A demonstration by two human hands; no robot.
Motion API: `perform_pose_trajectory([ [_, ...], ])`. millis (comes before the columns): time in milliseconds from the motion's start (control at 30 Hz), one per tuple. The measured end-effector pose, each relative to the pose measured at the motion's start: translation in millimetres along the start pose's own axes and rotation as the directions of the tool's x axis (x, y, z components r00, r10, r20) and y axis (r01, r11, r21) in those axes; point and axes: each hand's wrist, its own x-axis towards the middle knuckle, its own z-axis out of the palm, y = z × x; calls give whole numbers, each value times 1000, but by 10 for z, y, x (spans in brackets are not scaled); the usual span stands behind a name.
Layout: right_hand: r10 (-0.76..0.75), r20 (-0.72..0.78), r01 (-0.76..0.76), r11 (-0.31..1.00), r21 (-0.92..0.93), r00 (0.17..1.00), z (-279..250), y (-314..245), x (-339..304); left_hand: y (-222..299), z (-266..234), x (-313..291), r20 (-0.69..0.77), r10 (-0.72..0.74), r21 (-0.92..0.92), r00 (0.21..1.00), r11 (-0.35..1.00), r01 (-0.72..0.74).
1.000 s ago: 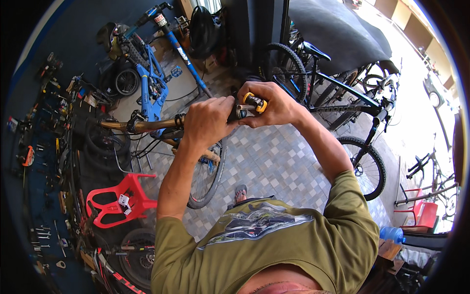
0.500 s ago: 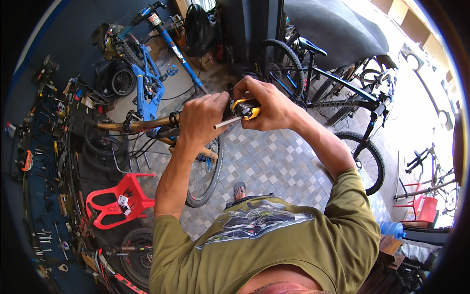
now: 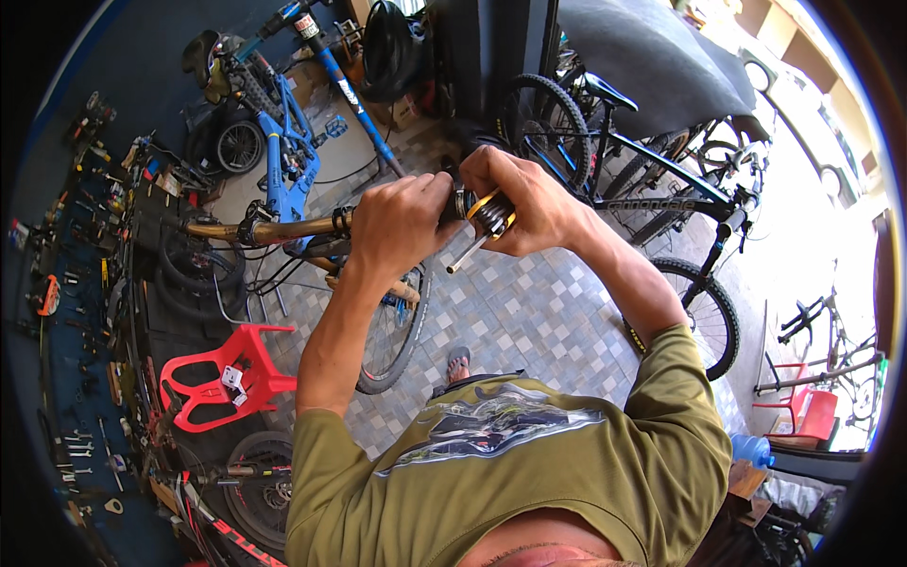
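Observation:
A gold-brown bicycle handlebar (image 3: 293, 230) runs across in front of me, its right part covered by my hands. My left hand (image 3: 402, 222) is closed around the black handlebar grip, most of which is hidden under the fingers. At the bar's right end a dark collar (image 3: 460, 204) shows between my hands. My right hand (image 3: 529, 203) is closed on a yellow and black folding multi-tool (image 3: 493, 217) right beside that collar. One silver bit (image 3: 465, 253) sticks out of the tool, down and to the left. Whether another bit engages the collar is hidden by my fingers.
A blue bike frame (image 3: 288, 180) stands beyond the handlebar at the left. Black mountain bikes (image 3: 652, 194) stand at the right. A red plastic chair (image 3: 227, 378) holds a small box at the lower left. Hand tools hang on the dark wall (image 3: 71, 378) at far left.
The multi-tool has turned in my right hand, so its silver bit points more downward and sits slightly farther right. The dark collar now shows more. My left hand keeps its hold.

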Motion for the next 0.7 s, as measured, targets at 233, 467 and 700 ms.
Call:
perform_pose_trajectory([
  [233, -24, 20, 25, 1000, -8, 1000, 14, -54, 10, -26, 9, -30, -20, -8, 0, 1000, 1000, 8],
  [467, -82, -69, 92, 985, 145, 994, 87, 119, -5, -6, 7, -18, -34, -5, -42, 999, 999, 4],
  [700, 158, -92, -144, 979, 141, 983, -84, 82, -184, 28, 1, -33, -37, -31, -26, 999, 999, 30],
])
